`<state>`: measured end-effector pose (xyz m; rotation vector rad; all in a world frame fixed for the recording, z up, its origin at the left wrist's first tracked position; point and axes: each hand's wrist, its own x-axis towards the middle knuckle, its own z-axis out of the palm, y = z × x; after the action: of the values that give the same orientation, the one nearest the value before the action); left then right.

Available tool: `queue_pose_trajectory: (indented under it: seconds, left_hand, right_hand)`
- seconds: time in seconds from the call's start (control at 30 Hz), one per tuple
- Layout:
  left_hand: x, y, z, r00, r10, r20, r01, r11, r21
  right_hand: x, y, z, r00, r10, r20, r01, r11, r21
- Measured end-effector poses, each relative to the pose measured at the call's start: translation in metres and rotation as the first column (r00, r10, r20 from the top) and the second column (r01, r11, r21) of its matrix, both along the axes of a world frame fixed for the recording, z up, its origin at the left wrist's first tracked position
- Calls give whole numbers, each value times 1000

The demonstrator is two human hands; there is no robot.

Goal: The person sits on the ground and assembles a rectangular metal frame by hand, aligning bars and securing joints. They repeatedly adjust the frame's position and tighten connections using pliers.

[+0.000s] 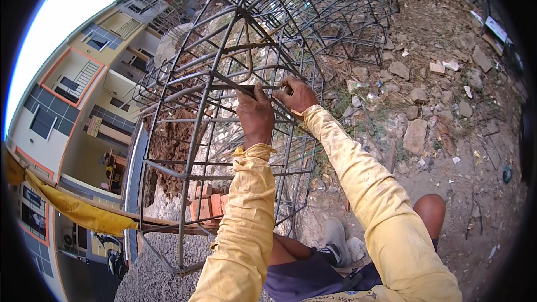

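A cage of dark steel rebar (195, 140), made of long bars and square stirrups, stretches from near my knees to the far end. My left hand (257, 114) is closed at a crosswise rebar (222, 86) in the upper middle of the cage, thumb and fingers pressed together. Close beside it on the right, my right hand (298, 96) pinches the same area, its fingers curled around the bar's end. Any thin wire between the fingertips is too small to make out. Long yellow sleeves cover both forearms.
More rebar cages (341, 17) lie behind. Red bricks (208, 207) and a grey gravel heap (148, 279) are at the lower left. Stones and rubble (415, 136) cover the ground on the right. A yellow cloth (84, 207) hangs on a pole before a building (61, 117).
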<state>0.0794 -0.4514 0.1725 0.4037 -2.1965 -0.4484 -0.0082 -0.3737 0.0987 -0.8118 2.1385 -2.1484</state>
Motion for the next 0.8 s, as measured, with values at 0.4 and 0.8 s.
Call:
queue_pose_trajectory:
  seconds: [0.4, 0.8]
  left_hand:
    - [-27, -20, -22, 945, -198, -260, 259, 939, 226]
    - [-22, -8, -10, 987, -90, -135, 121, 962, 243]
  right_hand:
    - [-47, -7, 24, 686, 92, -721, 279, 883, 378]
    - [-45, -2, 27, 755, -10, -655, 325, 875, 360]
